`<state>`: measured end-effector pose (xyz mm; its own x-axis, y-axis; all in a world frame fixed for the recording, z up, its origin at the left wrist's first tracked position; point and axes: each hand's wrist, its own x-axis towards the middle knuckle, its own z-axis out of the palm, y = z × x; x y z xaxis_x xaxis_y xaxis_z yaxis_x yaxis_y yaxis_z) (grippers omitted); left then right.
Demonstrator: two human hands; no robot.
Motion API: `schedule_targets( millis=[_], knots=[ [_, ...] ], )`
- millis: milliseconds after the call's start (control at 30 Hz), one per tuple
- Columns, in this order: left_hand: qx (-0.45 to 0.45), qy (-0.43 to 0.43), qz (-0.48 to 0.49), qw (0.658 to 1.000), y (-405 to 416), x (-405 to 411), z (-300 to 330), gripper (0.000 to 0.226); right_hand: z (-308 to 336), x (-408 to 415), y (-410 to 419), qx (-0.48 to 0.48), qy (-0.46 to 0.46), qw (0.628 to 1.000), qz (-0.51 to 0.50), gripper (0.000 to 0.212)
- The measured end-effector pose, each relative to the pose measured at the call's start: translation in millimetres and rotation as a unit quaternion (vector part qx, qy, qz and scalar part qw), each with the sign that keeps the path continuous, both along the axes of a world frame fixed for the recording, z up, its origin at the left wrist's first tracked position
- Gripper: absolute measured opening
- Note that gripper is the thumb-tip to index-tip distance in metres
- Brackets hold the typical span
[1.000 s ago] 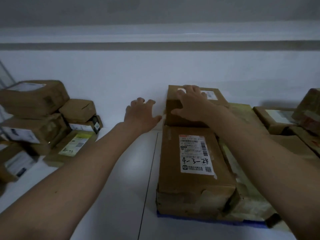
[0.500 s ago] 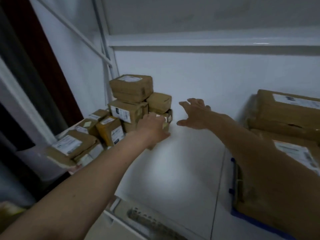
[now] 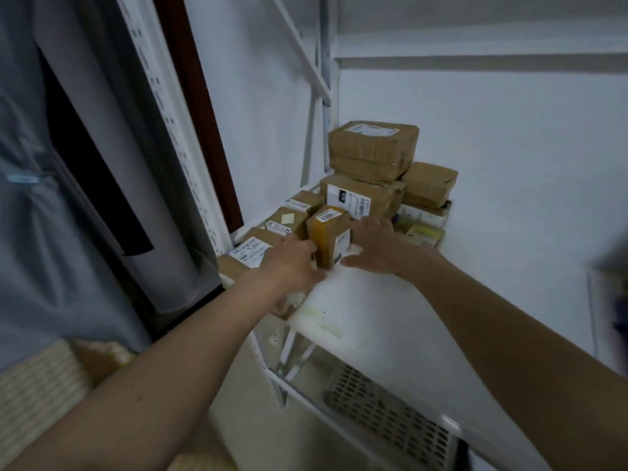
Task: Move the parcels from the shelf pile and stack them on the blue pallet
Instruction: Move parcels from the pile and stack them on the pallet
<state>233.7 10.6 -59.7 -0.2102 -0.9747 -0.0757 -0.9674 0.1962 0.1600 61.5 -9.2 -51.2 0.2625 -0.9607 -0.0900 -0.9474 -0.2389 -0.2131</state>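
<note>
your left hand (image 3: 289, 263) and right hand (image 3: 373, 246) bracket a small upright yellow-brown parcel (image 3: 328, 234), white labels on its top and side, at the front of the shelf (image 3: 390, 300) pile. fingers straight on both, neither wrapped round it.

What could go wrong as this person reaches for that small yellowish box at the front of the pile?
1. The small yellowish box stands tall and narrow between the left hand and right hand; it might tip.
2. The pile behind is uneven: the top parcel sits on smaller ones, so a nudge could shift it.
3. The flat parcel lies near the shelf edge and could slide off.
</note>
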Motion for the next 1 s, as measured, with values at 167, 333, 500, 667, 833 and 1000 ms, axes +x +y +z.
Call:
schedule_targets(
  millis=[167,333,500,667,833,1000],
  knots=[
    [0.004,0.031,0.078,0.996,-10.2,64.8,-24.0,0.076,-32.9,60.8,-11.4,0.044,-0.012,0.999,0.006,0.075],
    [0.045,0.109,0.163,0.98,-27.9,109.8,-52.1,0.123,-63.1,94.5,-17.6,0.078,-0.078,0.994,0.017,0.079],
    [0.096,0.235,0.215,0.943,-41.6,136.5,-68.1,0.15,-83.7,114.2,-20.1,0.173,-0.201,0.964,-0.01,0.065],
    [0.128,0.396,0.215,0.884,-52.5,155.1,-83.2,0.131,-97.6,132.5,-18.6,0.225,-0.294,0.926,-0.077,0.048],
    [0.145,0.392,0.22,0.881,-40.4,157.0,-93.9,0.128,-109.7,138.6,-17.4,0.245,-0.361,0.885,-0.161,0.065],
    [0.183,0.41,0.188,0.874,-18.3,130.6,-92.6,0.117,-108.4,121.0,-4.8,0.22,-0.402,0.862,-0.217,0.103]
  ],
)
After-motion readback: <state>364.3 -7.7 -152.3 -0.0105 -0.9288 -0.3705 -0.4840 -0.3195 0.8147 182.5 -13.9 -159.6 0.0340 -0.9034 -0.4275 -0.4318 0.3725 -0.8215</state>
